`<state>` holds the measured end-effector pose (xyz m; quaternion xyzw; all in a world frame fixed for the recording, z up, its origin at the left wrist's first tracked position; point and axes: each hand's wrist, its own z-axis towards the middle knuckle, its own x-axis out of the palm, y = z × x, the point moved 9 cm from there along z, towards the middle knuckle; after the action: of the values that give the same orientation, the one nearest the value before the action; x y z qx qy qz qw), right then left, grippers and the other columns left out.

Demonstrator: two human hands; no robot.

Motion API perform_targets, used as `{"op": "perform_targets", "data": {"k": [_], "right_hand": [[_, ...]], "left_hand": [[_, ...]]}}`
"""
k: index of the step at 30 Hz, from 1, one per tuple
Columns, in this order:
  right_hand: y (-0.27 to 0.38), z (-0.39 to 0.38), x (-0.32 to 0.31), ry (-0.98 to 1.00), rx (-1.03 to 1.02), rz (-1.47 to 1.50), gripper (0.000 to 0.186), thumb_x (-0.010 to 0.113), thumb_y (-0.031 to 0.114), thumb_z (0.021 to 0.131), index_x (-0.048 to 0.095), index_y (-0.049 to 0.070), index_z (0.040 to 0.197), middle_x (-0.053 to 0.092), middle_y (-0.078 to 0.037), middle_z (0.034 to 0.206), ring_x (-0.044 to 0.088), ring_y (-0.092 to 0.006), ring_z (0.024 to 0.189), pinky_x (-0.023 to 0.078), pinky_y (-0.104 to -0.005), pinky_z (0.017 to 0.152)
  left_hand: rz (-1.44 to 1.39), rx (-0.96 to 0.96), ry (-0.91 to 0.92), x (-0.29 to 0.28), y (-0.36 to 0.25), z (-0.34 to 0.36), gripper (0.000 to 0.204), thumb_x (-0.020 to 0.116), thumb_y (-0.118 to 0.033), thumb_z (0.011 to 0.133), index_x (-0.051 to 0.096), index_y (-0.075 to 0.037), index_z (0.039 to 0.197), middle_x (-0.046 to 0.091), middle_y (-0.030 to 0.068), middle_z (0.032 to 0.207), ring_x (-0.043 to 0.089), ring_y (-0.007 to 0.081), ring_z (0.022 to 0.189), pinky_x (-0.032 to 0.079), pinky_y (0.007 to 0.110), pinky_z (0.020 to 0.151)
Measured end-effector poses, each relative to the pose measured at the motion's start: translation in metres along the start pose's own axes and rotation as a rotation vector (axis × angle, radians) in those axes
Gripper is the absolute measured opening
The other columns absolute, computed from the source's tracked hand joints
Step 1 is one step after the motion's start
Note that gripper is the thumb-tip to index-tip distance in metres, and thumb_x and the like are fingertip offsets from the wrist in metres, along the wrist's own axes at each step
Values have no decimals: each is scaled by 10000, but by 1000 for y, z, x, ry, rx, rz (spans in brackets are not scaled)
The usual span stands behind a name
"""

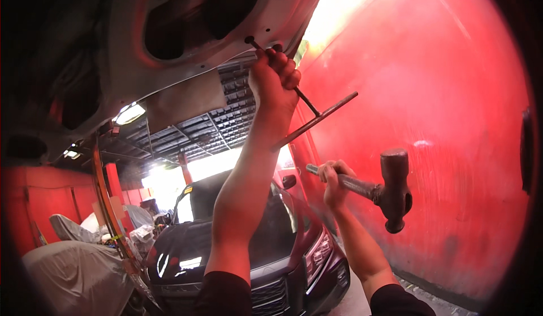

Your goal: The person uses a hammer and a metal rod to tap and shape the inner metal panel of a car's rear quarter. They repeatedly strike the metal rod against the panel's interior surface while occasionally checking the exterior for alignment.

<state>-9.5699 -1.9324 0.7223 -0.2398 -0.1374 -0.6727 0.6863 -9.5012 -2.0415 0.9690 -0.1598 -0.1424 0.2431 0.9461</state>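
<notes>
My left hand (pixel 275 74) is raised overhead with its fingers wrapped round the thin shaft of a T-handled metal rod (pixel 309 102). The rod's upper end meets a small hole in the underside of a raised vehicle panel (pixel 127 70); how deep it goes is hidden. Its crossbar (pixel 334 106) slants out below, partly behind my forearm. Lower and to the right, my right hand (pixel 335 185) grips the handle of a ball-peen hammer (pixel 394 188). The hammer's head stands apart from the rod, out by the red wall.
A red wall (pixel 452 106) runs along the right side. A dark car (pixel 198 242) faces me below the panel. Covered items (pixel 85 271) and an orange post (pixel 107 203) stand at the left. Above the car is a slatted roof (pixel 195 129).
</notes>
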Motion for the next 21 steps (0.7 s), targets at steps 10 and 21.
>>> {"op": "perform_targets", "data": {"k": [10, 21], "right_hand": [[-5, -16, 4, 175, 153, 68, 218, 481, -69, 831, 374, 20, 663, 484, -61, 598, 435, -113, 531, 388, -278, 528], [26, -16, 15, 379, 151, -61, 206, 606, 104, 930, 599, 3, 1109, 603, -36, 938, 569, -57, 874, 462, -172, 738]], "left_hand": [[-27, 34, 71, 1, -2, -7, 350, 346, -366, 1050, 493, -128, 841, 332, -52, 577, 209, 87, 463, 169, 260, 430], [-44, 69, 82, -1, -8, 7, 289, 433, -342, 1023, 524, -146, 831, 602, 38, 741, 508, 139, 575, 342, 231, 452]]}}
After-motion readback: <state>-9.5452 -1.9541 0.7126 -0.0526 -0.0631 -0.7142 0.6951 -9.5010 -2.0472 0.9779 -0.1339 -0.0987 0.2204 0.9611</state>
